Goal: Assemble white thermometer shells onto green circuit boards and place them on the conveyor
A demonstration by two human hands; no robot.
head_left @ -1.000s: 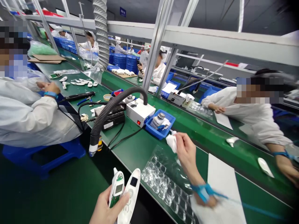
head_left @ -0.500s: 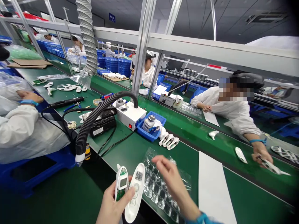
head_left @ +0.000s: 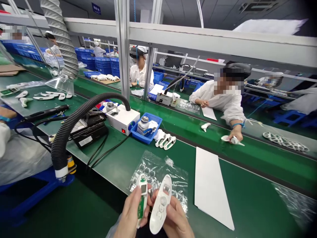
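At the far left, a co-worker's white sleeve (head_left: 22, 165) shows beside the green tabletop (head_left: 119, 165), where loose white shells (head_left: 53, 95) lie scattered behind a black pen-shaped tool (head_left: 47, 114). Next along, a ribbed black hose (head_left: 63, 132) arches out of a white box (head_left: 123, 117) with a lit red switch, passing a black device (head_left: 89, 132) on its way down over the edge. A blue tray (head_left: 140, 136) sits just beside the box with a bottle (head_left: 143, 125) in it, and a few more white shells stand in a row by its right side.

Nearest me, the left hand (head_left: 130, 211) has a closed grip on a white housing half (head_left: 142, 198), its green board and small screen exposed. Just to its right, apart from it, a long white cover (head_left: 160, 205) is tilted upright in the right hand (head_left: 177, 216), thumb on its face, that grip closed too. Both parts are over the front of the tabletop, with clear plastic (head_left: 158, 162) behind them.

Further right lies a white board (head_left: 210, 188). Across the green belt (head_left: 188, 130), another co-worker's hand (head_left: 236, 132) reaches down to white parts.
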